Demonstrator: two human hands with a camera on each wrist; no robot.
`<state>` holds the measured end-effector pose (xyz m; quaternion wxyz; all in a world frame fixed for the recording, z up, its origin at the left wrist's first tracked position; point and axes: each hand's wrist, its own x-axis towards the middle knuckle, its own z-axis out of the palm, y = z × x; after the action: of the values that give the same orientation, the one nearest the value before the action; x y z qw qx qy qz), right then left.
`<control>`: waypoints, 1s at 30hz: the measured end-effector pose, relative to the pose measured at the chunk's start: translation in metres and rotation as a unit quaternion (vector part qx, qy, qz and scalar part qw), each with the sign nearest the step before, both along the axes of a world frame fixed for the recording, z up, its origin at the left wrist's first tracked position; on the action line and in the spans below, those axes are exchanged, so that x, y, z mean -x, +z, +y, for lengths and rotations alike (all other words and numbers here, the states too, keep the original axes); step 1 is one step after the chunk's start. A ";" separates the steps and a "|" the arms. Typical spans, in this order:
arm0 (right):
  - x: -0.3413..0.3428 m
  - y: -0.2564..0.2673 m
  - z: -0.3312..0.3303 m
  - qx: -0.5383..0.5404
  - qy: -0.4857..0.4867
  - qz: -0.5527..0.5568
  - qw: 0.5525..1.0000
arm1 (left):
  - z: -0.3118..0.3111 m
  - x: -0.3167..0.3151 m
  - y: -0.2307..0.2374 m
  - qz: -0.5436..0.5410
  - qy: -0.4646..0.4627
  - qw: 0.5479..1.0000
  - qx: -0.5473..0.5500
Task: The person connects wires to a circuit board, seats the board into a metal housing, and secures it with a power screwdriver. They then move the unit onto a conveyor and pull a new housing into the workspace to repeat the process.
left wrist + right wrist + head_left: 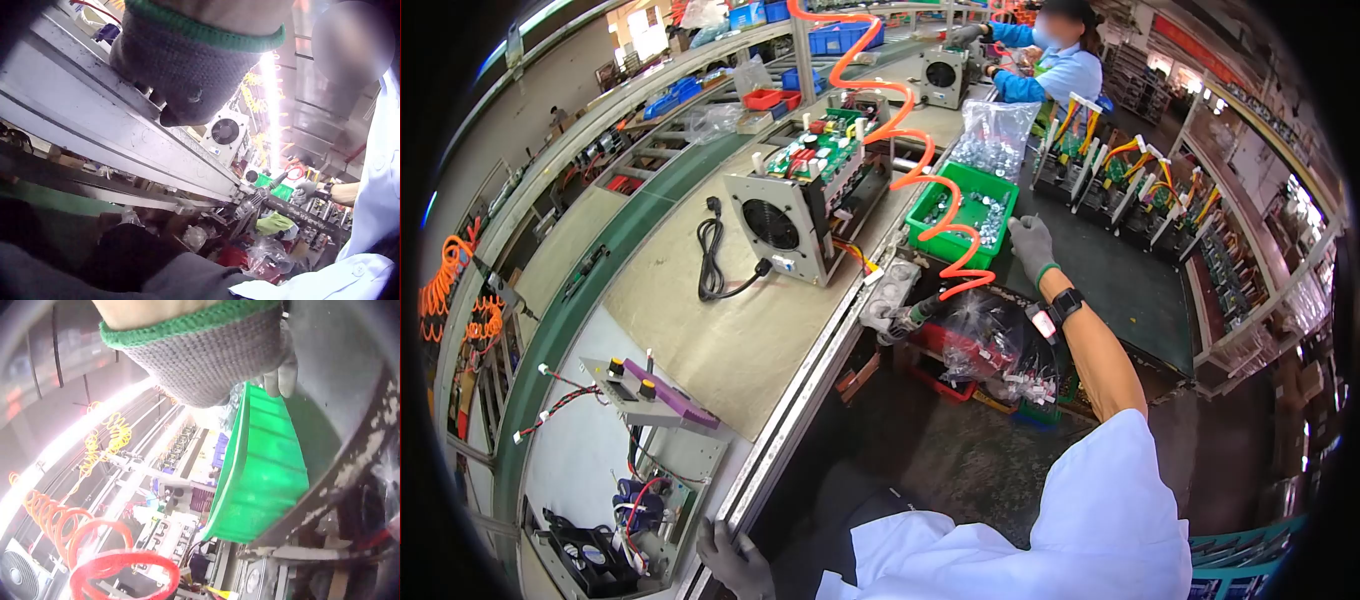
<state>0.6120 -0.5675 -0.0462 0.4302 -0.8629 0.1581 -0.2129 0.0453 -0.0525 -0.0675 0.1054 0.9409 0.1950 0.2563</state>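
Note:
My gloved left hand (737,560) rests at the metal rail along the near edge of the bench, its fingers loosely bent. Beside it stands an open metal chassis (640,500) with a black fan, wires and a purple-edged panel. My gloved right hand (1032,248) is just right of a green bin (940,243) holding small metal fasteners (990,222). In the right wrist view, fingertips (287,381) point down close by the bin's wall. The palm side is hidden, so I cannot tell whether the right hand holds anything small.
A fan-fronted unit (785,225) with a green circuit board and black power cord (712,260) stands on the bench. An orange coiled hose (912,135) hangs to a power driver (915,315). Circuit assemblies (1120,180) line the right side. Another person (1060,75) works farther back.

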 end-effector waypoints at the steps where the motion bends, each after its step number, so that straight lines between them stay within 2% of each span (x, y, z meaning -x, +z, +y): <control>1: -0.006 -0.001 -0.016 0.016 -0.010 -0.001 1.000 | 0.000 0.000 0.000 0.004 -0.002 1.000 -0.004; 3: -0.025 0.003 -0.045 0.047 -0.022 -0.004 0.999 | 0.001 0.002 0.002 0.011 0.002 1.000 -0.014; 4: -0.023 0.020 -0.053 0.031 -0.035 -0.003 0.999 | 0.006 0.004 -0.003 0.023 -0.002 1.000 -0.016; 5: -0.015 0.045 -0.056 0.090 -0.053 -0.003 0.995 | 0.003 0.003 0.003 0.053 0.004 0.998 -0.030; 7: -0.044 0.065 -0.092 0.112 -0.082 0.038 0.990 | -0.007 -0.001 0.025 0.109 0.014 0.992 -0.057; 8: -0.056 0.076 -0.106 0.109 -0.087 0.013 0.990 | -0.012 -0.007 0.032 0.069 0.001 0.996 -0.051; 11: -0.077 0.121 -0.125 0.127 -0.096 -0.013 0.987 | -0.006 -0.006 0.005 0.023 0.020 0.999 0.015; 12: -0.100 0.128 -0.135 0.158 -0.110 -0.043 0.980 | -0.009 -0.010 0.017 0.059 0.013 0.994 -0.088; 13: -0.116 0.136 -0.138 0.187 -0.122 -0.074 0.972 | -0.010 -0.015 0.013 0.056 0.016 0.993 -0.102; 14: -0.127 0.145 -0.146 0.223 -0.074 -0.072 0.969 | -0.009 -0.013 0.006 0.053 0.022 0.991 -0.118; 15: -0.163 0.135 -0.164 0.230 -0.079 -0.121 0.962 | -0.007 -0.011 0.000 0.050 0.031 0.989 -0.134; 16: -0.165 0.148 -0.156 0.203 -0.056 -0.076 0.975 | -0.007 -0.011 -0.004 0.048 0.035 0.990 -0.128; 18: -0.160 0.167 -0.139 0.189 -0.038 -0.066 0.979 | -0.004 -0.008 -0.009 0.059 0.030 0.989 -0.130; 19: -0.167 0.165 -0.141 0.198 -0.041 -0.103 0.974 | -0.002 -0.004 -0.012 0.063 0.034 0.989 -0.130; 22: -0.230 0.143 -0.171 0.120 -0.016 -0.162 0.979 | -0.003 -0.003 -0.016 0.069 0.041 0.989 -0.124; 24: -0.253 0.127 -0.176 0.091 -0.017 -0.157 0.983 | 0.004 0.000 -0.029 0.069 0.038 0.989 -0.129; 26: -0.276 0.118 -0.190 0.135 -0.019 -0.097 0.986 | 0.002 -0.001 -0.030 0.085 0.058 0.986 -0.132; 28: -0.296 0.104 -0.207 0.203 -0.064 -0.033 0.977 | 0.005 -0.002 -0.032 0.084 0.059 0.985 -0.141; 30: -0.309 0.085 -0.220 0.204 -0.061 -0.084 0.973 | 0.006 0.000 -0.038 0.079 0.058 0.984 -0.146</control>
<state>0.9214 -0.7873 0.0388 0.2431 -0.9001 0.1272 -0.3384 0.0449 -0.0464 -0.1052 -0.0642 0.9504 0.2174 0.2129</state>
